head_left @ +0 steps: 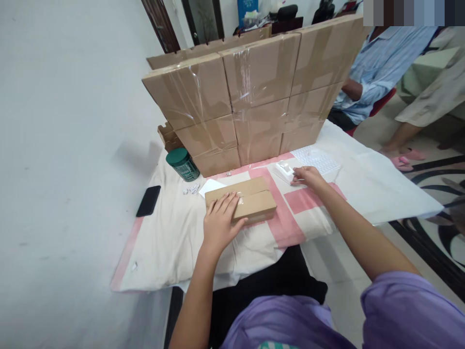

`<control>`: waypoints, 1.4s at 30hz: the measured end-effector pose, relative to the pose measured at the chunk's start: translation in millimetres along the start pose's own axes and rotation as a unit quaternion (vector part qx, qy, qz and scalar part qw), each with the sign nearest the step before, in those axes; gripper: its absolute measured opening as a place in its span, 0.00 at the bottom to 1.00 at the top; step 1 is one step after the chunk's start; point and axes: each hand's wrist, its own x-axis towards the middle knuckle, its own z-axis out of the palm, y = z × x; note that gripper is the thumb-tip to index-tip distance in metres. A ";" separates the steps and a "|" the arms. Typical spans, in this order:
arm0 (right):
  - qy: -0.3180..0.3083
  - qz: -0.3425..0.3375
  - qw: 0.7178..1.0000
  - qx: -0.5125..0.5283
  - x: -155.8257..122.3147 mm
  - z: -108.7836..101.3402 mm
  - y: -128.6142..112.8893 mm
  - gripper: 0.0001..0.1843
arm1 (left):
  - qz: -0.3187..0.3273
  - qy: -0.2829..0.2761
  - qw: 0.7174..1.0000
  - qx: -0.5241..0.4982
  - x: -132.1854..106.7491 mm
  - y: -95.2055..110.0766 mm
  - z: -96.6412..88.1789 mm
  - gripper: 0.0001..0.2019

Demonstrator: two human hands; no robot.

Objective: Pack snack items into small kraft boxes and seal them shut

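Note:
My left hand [223, 220] lies flat with fingers outstretched on top of a closed brown cardboard box [256, 198]. Clear tape shows along the seam of that box. Over to the right, my right hand [305, 176] has its thumb and fingers pinched together at the right end of a white tape dispenser [284, 169]. What sits between those fingertips is too small to make out. Partly tucked behind the box is a piece of white paper [210, 187]. A sheet with a pale patterned surface [316, 160] lies beyond my right hand.
A wall of taped cardboard boxes [259, 92] stands along the table's back. To the left are a green-lidded jar [182, 165], small crumpled scraps [192, 189] and a black phone [148, 201]. Pink-and-white cloth [170, 242] covers the table. Another person in a blue shirt [392, 68] sits at right.

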 end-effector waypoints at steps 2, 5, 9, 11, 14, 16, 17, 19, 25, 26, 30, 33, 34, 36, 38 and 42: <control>0.010 -0.026 0.999 0.029 -4.1 3.0 10.5 0.22 | 0.000 0.004 1.000 0.002 0.2 0.1 0.1 0.32; 0.033 -0.049 0.997 0.059 -6.9 7.4 22.0 0.27 | 0.002 0.012 1.000 0.004 0.0 0.3 0.3 0.32; 0.033 -0.024 0.998 0.052 -1.7 2.4 23.3 0.27 | 0.006 0.023 1.000 0.006 -0.7 1.1 0.0 0.31; 0.020 0.008 0.999 0.030 4.2 -4.1 18.4 0.25 | 0.006 0.029 1.000 0.008 -0.9 1.6 -0.1 0.31; 0.013 0.041 0.999 0.000 14.5 -11.5 10.2 0.22 | 0.004 0.039 0.999 0.013 -0.9 2.2 0.3 0.31; 0.013 0.043 0.999 -0.004 20.3 -13.4 6.9 0.22 | 0.003 0.041 0.999 0.015 -0.6 2.5 0.8 0.31; 0.011 0.042 0.999 -0.002 22.3 -13.7 6.1 0.22 | 0.003 0.041 0.999 0.016 -0.4 2.6 1.0 0.31; 0.002 0.043 0.999 0.007 23.9 -14.6 6.1 0.22 | 0.002 0.040 0.999 0.016 0.0 2.8 1.2 0.31; -0.043 0.044 0.997 0.042 14.2 -25.6 10.2 0.23 | 0.007 0.047 0.999 0.017 1.1 3.1 0.6 0.31; -0.052 0.046 0.997 0.044 12.1 -27.9 10.5 0.23 | 0.008 0.048 0.999 0.018 1.1 3.1 0.4 0.31; -0.090 0.066 0.993 0.032 7.0 -34.8 8.9 0.22 | 0.009 0.049 0.999 0.020 0.8 3.1 0.6 0.30; -0.102 0.068 0.992 0.027 6.8 -37.1 7.6 0.25 | 0.002 0.048 0.999 0.021 0.3 3.4 1.3 0.31; -0.103 0.064 0.992 0.030 7.0 -37.5 7.9 0.26 | 0.000 0.047 0.999 0.021 0.2 3.7 1.6 0.31; -0.108 0.053 0.992 0.040 7.5 -37.9 10.4 0.27 | -0.002 0.048 0.999 0.020 0.1 4.1 2.2 0.31; -0.112 0.040 0.991 0.056 7.8 -37.5 15.0 0.28 | -0.003 0.051 0.998 0.019 0.0 4.4 2.6 0.31; -0.108 0.013 0.990 0.087 7.0 -35.2 25.6 0.28 | -0.006 0.053 0.998 0.021 0.7 4.4 3.4 0.31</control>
